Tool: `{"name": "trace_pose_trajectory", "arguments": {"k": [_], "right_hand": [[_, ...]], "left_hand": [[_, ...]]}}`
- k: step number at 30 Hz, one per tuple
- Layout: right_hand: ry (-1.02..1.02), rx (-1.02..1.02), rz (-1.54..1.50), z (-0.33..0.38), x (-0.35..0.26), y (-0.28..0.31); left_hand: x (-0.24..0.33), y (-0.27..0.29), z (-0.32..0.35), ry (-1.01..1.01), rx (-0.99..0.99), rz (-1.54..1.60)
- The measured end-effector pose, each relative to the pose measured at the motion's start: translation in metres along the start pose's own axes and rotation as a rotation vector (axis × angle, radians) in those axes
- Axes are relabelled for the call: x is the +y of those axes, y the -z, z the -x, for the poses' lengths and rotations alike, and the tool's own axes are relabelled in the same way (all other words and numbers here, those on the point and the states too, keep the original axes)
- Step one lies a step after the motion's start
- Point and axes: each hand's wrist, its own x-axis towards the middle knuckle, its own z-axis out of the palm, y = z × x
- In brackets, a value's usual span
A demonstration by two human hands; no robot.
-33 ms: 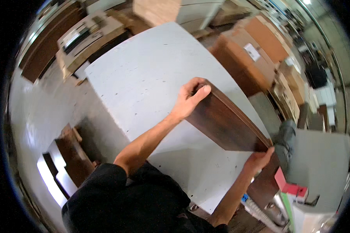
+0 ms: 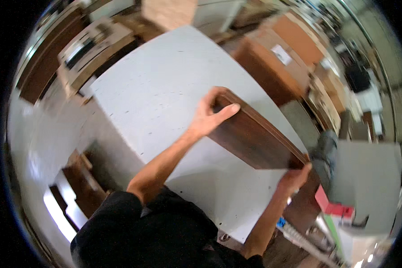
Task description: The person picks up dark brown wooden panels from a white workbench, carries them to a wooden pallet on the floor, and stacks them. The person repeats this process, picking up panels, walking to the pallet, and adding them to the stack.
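Note:
A dark brown wooden panel with a moulded long edge is held on its side above a pale grey tabletop. My left hand grips its far left end, thumb on the near face and the other fingers bent over the end, partly hidden. At the near right end, my right hand holds the corner from below, its thumb near the moulded edge. Whether the panel's lower edge touches the tabletop I cannot tell.
Beyond the table's right side stands a large cardboard box. A grey surface with a pink-red piece lies at the right. On the floor at the left are brown wooden parts. A low stack stands at the far left.
The whole view has shifted a little, so the table and surroundings sit slightly further left. Both hands keep their hold on the panel.

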Motion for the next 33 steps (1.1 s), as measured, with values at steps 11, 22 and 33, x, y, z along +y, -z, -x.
{"name": "trace_pose_trajectory", "arguments": {"k": [11, 22, 33], "right_hand": [[0.151, -0.016, 0.056, 0.044, -0.014, 0.004], [0.021, 0.314, 0.999, 0.012, -0.068, 0.241], [-0.614, 0.442, 1.214, -0.057, -0.084, 0.538]], "left_hand": [[0.003, 0.014, 0.004, -0.141, -0.240, -0.215], [0.003, 0.035, 0.027, -0.203, -0.177, -0.309], [0.005, 0.006, 0.042, 0.011, 0.254, -0.392]]}}
